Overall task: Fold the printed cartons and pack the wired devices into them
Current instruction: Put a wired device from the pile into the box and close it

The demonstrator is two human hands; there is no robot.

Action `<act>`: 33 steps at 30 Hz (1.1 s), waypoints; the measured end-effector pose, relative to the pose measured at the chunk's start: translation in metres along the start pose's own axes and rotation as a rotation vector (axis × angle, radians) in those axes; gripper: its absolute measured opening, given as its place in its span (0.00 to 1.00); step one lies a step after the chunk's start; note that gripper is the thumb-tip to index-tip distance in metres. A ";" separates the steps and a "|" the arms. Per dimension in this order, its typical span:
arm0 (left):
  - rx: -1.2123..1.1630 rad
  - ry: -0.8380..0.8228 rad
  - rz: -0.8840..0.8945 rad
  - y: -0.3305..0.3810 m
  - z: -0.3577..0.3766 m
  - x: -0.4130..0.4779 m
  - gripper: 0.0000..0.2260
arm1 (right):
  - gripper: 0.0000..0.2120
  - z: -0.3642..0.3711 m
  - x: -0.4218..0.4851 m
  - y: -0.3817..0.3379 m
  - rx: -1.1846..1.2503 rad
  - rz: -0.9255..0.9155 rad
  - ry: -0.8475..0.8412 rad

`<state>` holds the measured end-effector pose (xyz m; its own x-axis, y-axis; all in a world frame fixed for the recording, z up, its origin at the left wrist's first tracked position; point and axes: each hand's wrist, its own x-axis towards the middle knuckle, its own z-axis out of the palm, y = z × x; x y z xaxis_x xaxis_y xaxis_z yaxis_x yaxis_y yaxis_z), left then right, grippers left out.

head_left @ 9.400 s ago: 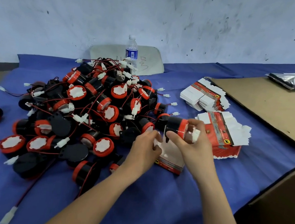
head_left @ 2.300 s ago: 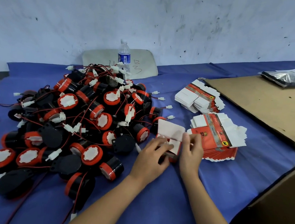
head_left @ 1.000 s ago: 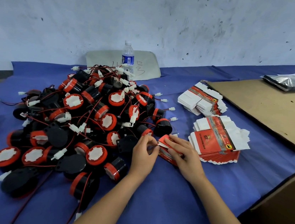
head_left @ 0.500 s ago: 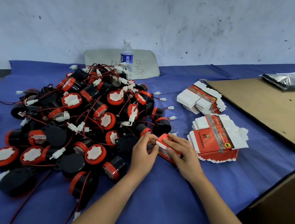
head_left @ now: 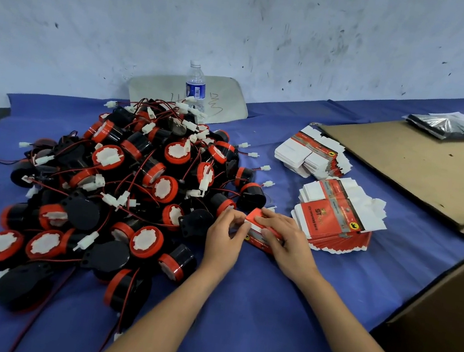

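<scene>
A small red and white printed carton (head_left: 258,239) lies on the blue tablecloth, held between both hands. My left hand (head_left: 224,240) pinches its left end, where a white flap shows. My right hand (head_left: 287,241) presses down on its top. To the left lies a big pile of black and red round wired devices (head_left: 124,186) with white connectors. Two stacks of flat printed cartons lie to the right, a near stack (head_left: 337,215) and a far stack (head_left: 310,156).
A water bottle (head_left: 195,86) stands behind the pile in front of a grey board. A large sheet of brown cardboard (head_left: 430,171) covers the right of the table, with a plastic bag (head_left: 447,127) on its far end. An open cardboard box (head_left: 446,328) sits at the near right.
Earlier my right hand held a device over the open carton. The white flaps have since been folded down, and both hands now press the carton shut on the table.
</scene>
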<state>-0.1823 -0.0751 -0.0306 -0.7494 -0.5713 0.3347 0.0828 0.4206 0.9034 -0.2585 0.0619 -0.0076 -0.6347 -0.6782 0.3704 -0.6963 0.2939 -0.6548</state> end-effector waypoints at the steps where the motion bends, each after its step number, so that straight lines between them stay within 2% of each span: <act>1: 0.004 -0.003 0.003 0.001 0.000 0.000 0.02 | 0.14 0.000 0.000 0.001 0.009 -0.005 0.005; 5: 0.002 -0.002 -0.006 0.003 0.000 -0.002 0.02 | 0.13 0.002 -0.001 0.004 0.026 -0.023 0.010; 9: 0.021 -0.010 0.042 0.007 -0.001 -0.006 0.11 | 0.16 0.004 -0.009 0.009 -0.042 -0.073 0.000; 12: 0.069 0.017 0.124 0.007 -0.003 -0.006 0.10 | 0.20 0.003 -0.015 0.012 -0.206 -0.099 -0.001; 15: 0.119 0.062 0.153 0.003 -0.005 -0.006 0.10 | 0.19 0.002 -0.015 0.009 -0.303 -0.107 -0.023; 20: 0.173 0.008 0.197 -0.005 -0.007 -0.007 0.07 | 0.19 0.000 -0.014 0.009 -0.381 -0.065 -0.095; 25: 0.199 -0.026 0.178 -0.003 -0.007 -0.008 0.11 | 0.23 0.000 -0.015 0.010 -0.349 -0.090 -0.100; 28: 0.315 -0.157 0.172 -0.002 -0.003 -0.013 0.19 | 0.28 0.001 -0.019 0.007 -0.372 -0.143 -0.062; 30: 0.363 -0.188 0.211 -0.001 -0.004 -0.015 0.25 | 0.29 -0.002 -0.019 0.003 -0.310 -0.151 0.010; 32: 0.321 -0.205 0.264 0.002 -0.007 -0.016 0.28 | 0.25 -0.008 -0.015 -0.004 -0.169 -0.094 0.131; 33: 0.286 -0.219 0.278 0.003 -0.008 -0.016 0.30 | 0.20 -0.013 -0.013 -0.009 -0.042 -0.023 0.185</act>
<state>-0.1645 -0.0707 -0.0311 -0.8483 -0.2591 0.4619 0.1389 0.7328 0.6661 -0.2485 0.0765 0.0016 -0.6666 -0.5506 0.5025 -0.7223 0.3103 -0.6181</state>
